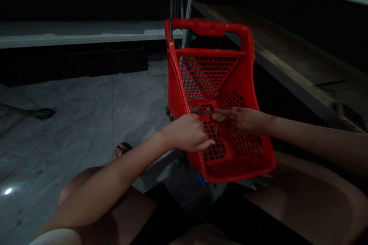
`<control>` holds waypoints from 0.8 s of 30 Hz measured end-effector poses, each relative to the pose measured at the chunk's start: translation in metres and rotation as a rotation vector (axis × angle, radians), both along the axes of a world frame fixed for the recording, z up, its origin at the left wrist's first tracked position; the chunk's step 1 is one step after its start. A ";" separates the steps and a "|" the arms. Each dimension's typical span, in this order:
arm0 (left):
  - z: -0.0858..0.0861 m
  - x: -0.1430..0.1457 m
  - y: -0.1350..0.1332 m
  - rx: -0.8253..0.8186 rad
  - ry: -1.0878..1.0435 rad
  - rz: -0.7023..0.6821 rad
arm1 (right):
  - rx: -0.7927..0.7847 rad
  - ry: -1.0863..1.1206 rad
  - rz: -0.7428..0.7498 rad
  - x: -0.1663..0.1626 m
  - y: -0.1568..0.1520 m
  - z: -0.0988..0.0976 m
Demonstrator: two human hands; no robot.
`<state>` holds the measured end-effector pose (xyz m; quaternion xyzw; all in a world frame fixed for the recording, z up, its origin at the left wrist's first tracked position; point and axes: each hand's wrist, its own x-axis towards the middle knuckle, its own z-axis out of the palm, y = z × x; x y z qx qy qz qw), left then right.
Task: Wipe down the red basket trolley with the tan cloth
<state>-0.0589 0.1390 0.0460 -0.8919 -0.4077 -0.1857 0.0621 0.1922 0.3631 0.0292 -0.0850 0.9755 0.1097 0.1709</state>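
Note:
A red plastic shopping basket on wheels [209, 178] stands between my knees, its handle side away from me. My left hand [186, 133] is closed over the basket's left rim, with the thumb stretched toward the inside. Inside the basket, near its right wall, my right hand [244, 118] is closed on a small brown cloth-like piece [220, 116]. My fingers partly cover that piece, and dim light blurs its outline. The basket's perforated floor and mesh walls show around both hands.
Metal shelving [86, 38] runs along the back left, with dark crates [128, 59] under it. A low shelf [293, 76] slants along the right side. A thin metal pole [171, 4] rises at the basket's back left corner. Grey tiled floor [77, 122] spreads to the left.

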 end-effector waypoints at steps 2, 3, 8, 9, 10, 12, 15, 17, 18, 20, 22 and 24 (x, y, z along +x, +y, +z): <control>0.002 -0.010 0.007 0.027 0.026 0.044 | -0.079 -0.027 -0.056 0.005 0.000 -0.007; 0.001 -0.013 0.010 0.039 0.039 0.069 | -0.096 -0.041 -0.108 0.004 0.005 -0.007; -0.005 -0.012 0.017 0.041 0.050 0.081 | 0.202 -0.197 -0.328 -0.042 0.055 0.032; -0.006 -0.009 0.016 0.048 0.040 0.068 | 0.279 -0.202 -0.377 -0.055 0.063 0.045; -0.007 -0.006 0.016 0.056 0.026 0.051 | 0.338 -0.193 -0.421 -0.067 0.070 0.058; -0.008 -0.002 0.014 0.072 -0.003 0.009 | 0.414 -0.122 -0.479 -0.086 0.080 0.079; -0.009 0.001 0.009 0.091 -0.027 -0.045 | 0.483 0.050 -0.501 -0.099 0.082 0.090; -0.009 0.003 0.007 0.106 -0.032 -0.057 | 0.497 0.134 -0.515 -0.100 0.078 0.081; -0.009 0.003 0.005 0.113 -0.034 -0.057 | 0.492 0.143 -0.527 -0.098 0.076 0.072; -0.010 0.005 0.004 0.123 -0.034 -0.047 | 0.469 0.108 -0.550 -0.095 0.069 0.046; -0.010 0.006 0.004 0.126 -0.030 -0.037 | 0.427 0.040 -0.595 -0.091 0.059 0.014; -0.010 0.007 0.003 0.122 -0.020 -0.031 | 0.374 -0.023 -0.662 -0.087 0.047 -0.020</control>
